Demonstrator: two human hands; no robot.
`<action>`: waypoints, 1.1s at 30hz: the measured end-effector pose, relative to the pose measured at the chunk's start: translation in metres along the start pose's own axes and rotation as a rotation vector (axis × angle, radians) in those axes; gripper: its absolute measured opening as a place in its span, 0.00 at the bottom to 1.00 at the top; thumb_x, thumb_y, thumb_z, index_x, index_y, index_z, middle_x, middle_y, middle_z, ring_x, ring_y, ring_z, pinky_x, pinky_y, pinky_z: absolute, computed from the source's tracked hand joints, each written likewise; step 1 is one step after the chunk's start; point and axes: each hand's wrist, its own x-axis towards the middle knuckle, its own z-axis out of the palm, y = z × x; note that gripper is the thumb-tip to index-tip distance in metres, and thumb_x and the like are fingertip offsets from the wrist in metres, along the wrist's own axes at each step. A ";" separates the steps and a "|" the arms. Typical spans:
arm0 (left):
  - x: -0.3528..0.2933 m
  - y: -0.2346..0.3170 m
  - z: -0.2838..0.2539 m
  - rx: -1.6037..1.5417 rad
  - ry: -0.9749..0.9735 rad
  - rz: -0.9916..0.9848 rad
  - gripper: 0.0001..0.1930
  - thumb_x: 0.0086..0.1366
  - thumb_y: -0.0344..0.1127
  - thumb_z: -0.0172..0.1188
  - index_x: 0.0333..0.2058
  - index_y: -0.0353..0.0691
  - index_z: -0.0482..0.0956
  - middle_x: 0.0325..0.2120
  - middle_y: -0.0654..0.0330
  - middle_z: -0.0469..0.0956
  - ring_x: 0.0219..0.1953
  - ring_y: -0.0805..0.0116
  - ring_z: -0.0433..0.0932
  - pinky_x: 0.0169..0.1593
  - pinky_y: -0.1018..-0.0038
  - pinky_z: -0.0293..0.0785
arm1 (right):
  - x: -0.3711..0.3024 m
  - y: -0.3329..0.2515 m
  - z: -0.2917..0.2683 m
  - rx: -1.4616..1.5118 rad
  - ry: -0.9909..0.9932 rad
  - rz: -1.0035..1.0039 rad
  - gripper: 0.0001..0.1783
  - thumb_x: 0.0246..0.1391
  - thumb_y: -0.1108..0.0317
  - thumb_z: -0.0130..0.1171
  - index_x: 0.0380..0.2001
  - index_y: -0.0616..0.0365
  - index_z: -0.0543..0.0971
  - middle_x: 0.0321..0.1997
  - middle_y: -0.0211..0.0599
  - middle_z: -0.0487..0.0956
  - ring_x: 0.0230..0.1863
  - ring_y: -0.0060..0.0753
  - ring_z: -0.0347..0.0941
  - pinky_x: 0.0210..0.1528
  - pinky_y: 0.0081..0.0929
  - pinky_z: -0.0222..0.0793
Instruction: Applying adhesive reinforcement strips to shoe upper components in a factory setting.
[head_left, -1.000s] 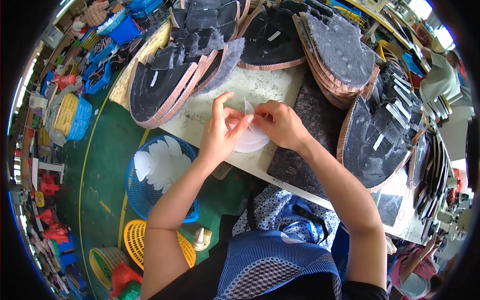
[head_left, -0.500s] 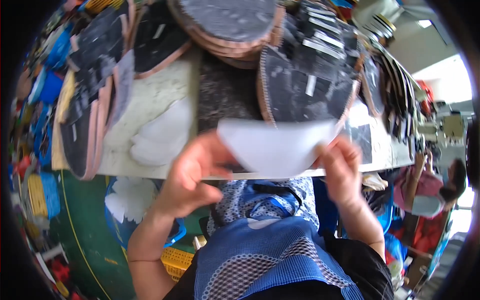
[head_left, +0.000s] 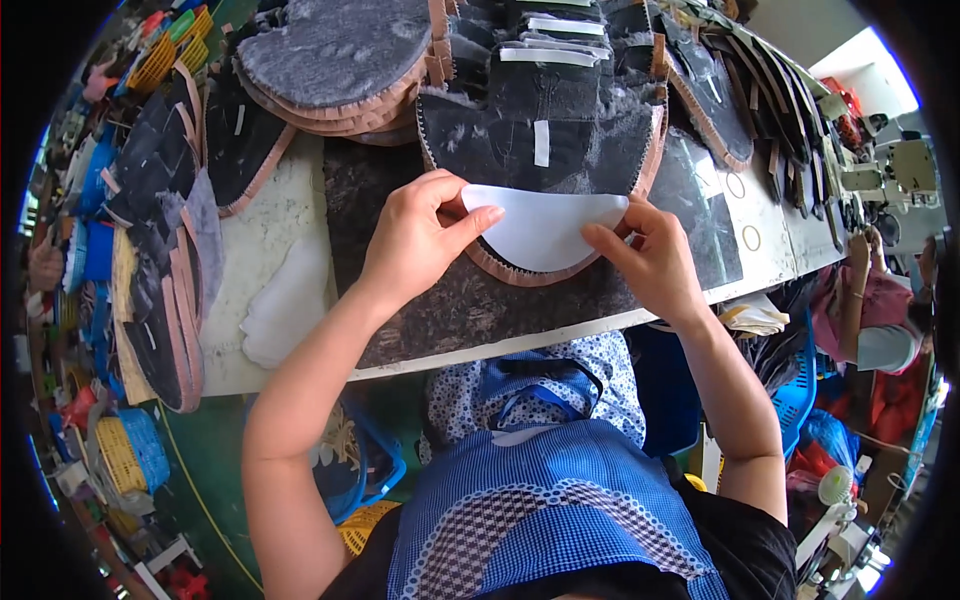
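A white half-moon sheet (head_left: 540,232) is stretched between my hands, lying over the rounded near end of a dark fabric slipper piece (head_left: 575,150) edged in pinkish-brown binding. My left hand (head_left: 425,225) pinches the sheet's left corner between thumb and fingers. At the opposite corner, my right hand (head_left: 650,250) holds it the same way. The sheet's curved edge follows the rounded end of the piece, just inside the binding. More dark pieces with white tabs overlap behind it.
Stacked grey fuzzy pieces (head_left: 330,60) stand at the back left, beside other dark pieces (head_left: 155,240). White sheets (head_left: 285,310) lie on the table's left part. A blue basket (head_left: 795,390) is below the right side. Another person (head_left: 865,310) sits at far right.
The white sheet moved away from the table's near edge onto the dark piece's rounded end. My left hand, open beside the sheet before, now grips its corner. The view has shifted.
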 end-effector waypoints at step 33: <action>0.022 0.056 -0.001 -0.560 0.078 -0.165 0.17 0.69 0.34 0.65 0.53 0.41 0.71 0.34 0.66 0.82 0.28 0.82 0.77 0.31 0.84 0.73 | 0.034 -0.041 -0.016 0.771 0.149 -0.024 0.13 0.64 0.62 0.65 0.39 0.63 0.80 0.29 0.29 0.81 0.25 0.19 0.79 0.25 0.17 0.74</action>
